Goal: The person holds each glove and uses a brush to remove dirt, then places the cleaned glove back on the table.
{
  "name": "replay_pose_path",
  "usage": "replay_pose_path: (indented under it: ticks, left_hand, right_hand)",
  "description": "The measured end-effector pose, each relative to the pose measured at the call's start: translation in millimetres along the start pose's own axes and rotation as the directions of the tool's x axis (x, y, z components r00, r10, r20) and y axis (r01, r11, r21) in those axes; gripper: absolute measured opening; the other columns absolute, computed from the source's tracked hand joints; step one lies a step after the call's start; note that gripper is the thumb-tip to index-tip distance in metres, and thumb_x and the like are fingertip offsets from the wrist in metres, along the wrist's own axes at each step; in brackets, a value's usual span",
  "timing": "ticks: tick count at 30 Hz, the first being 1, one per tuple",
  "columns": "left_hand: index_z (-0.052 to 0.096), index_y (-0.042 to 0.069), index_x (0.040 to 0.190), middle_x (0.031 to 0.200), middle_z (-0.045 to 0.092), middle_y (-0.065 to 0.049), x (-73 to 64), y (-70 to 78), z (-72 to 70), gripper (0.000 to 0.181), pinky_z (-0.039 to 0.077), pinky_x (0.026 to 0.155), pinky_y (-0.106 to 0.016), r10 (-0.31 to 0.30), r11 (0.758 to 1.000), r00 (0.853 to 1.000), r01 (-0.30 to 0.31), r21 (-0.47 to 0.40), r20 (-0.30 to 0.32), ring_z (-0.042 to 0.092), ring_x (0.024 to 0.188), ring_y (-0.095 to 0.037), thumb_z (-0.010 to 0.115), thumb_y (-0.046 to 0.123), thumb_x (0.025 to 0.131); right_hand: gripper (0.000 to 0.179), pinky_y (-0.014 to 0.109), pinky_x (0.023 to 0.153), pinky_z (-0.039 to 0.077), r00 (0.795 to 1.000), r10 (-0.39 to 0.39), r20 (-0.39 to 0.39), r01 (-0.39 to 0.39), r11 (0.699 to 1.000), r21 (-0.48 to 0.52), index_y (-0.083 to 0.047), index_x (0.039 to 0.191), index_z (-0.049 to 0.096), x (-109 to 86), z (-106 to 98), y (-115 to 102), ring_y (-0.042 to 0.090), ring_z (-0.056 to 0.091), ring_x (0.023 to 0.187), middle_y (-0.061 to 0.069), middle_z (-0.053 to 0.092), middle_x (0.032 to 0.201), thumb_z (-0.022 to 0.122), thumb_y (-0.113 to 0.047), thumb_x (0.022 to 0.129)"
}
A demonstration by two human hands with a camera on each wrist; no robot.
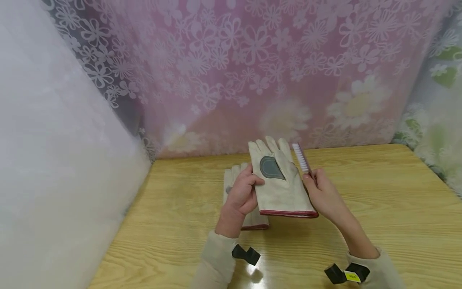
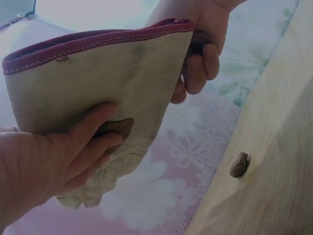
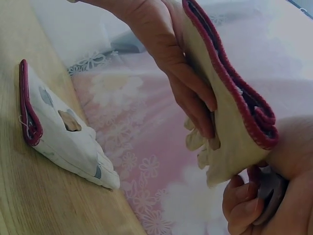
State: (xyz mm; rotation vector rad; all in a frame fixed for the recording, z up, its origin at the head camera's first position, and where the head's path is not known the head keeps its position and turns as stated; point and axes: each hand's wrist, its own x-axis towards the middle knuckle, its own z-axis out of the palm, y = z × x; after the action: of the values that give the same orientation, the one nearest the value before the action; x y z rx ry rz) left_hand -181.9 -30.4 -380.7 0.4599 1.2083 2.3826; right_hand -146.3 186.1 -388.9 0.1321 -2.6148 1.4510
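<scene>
My left hand (image 1: 242, 192) holds up a cream work glove (image 1: 281, 196) by its side, thumb on the near face and fingers spread behind. The glove has a grey oval patch, a red-trimmed cuff towards me and its fingers pointing away. In my right hand (image 1: 323, 194) I grip a small brush (image 1: 302, 158) by its handle, white bristles facing the glove's right edge. A second cream glove (image 1: 255, 220) lies on the table behind my left hand, partly covered in the head view; its red cuff and grey marks show in the right wrist view.
A small brown lump (image 2: 239, 165) sits on the wooden table (image 1: 173, 241) in the left wrist view. A pink flowered curtain (image 1: 231, 72) hangs at the table's back edge, and a white sheet (image 1: 54, 160) borders the left side.
</scene>
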Motion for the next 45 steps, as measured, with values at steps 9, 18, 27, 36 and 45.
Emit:
replay_pose_path:
  ticks: [9,18,27,36,45]
  left_hand:
    - [0.01,0.016,0.16,0.161,0.022,-0.012,0.9,-5.6,3.3,0.076,0.03,0.114,-0.039,0.001,0.999,1.0,0.0,-0.037,0.021,0.028,0.143,-0.03,0.028,-0.011,0.091]
    - [0.024,0.016,0.155,0.145,0.042,-0.01,1.9,-16.0,10.0,0.071,0.047,0.089,-0.028,0.008,0.958,0.997,0.013,0.288,-0.074,0.052,0.115,-0.017,0.042,-0.006,0.091]
    - [0.006,0.012,0.16,0.163,0.001,-0.016,-6.1,-28.9,37.1,0.07,0.026,0.114,-0.053,0.184,0.623,0.959,0.054,0.781,-0.213,0.004,0.15,-0.035,0.041,0.034,0.104]
    - [0.009,0.021,0.158,0.16,0.02,-0.002,-18.0,-25.6,50.9,0.064,0.035,0.112,-0.034,0.139,0.747,0.986,-0.164,0.644,0.089,0.026,0.146,-0.02,0.04,0.041,0.106]
    - [0.034,0.006,0.139,0.123,0.05,-0.006,-11.6,-12.2,30.8,0.042,0.05,0.084,-0.025,0.105,0.972,0.993,-0.093,0.216,-0.048,0.056,0.105,-0.015,0.048,0.008,0.1]
  right_hand:
    - [0.034,0.027,0.06,0.038,0.996,0.03,0.085,-0.046,0.981,0.188,0.0,0.109,0.035,-1.4,-3.4,5.1,0.015,0.043,0.075,0.007,0.038,0.089,0.052,-0.029,0.103]
    - [0.034,0.023,0.06,0.055,0.993,-0.038,0.112,-0.067,0.603,0.795,-0.021,0.094,0.026,-5.4,-2.0,3.9,0.005,0.062,0.073,-0.007,0.049,0.083,0.055,-0.003,0.099]
    - [0.039,0.022,0.054,0.048,0.974,-0.09,-0.207,0.201,0.763,0.614,-0.01,0.095,0.031,-14.6,11.0,-10.9,0.006,0.055,0.068,-0.002,0.048,0.081,0.066,0.007,0.089]
    - [0.036,0.021,0.04,0.042,0.889,-0.325,-0.323,0.436,0.817,0.378,0.007,0.117,0.055,-26.5,31.2,-29.0,0.005,0.051,0.046,-0.004,0.061,0.07,0.063,0.016,0.083]
    - [0.064,0.027,0.033,0.033,0.907,-0.405,-0.116,0.413,0.798,0.438,-0.005,0.149,0.033,-28.8,32.3,-32.2,0.007,0.039,0.043,-0.003,0.066,0.127,0.059,0.01,0.092]
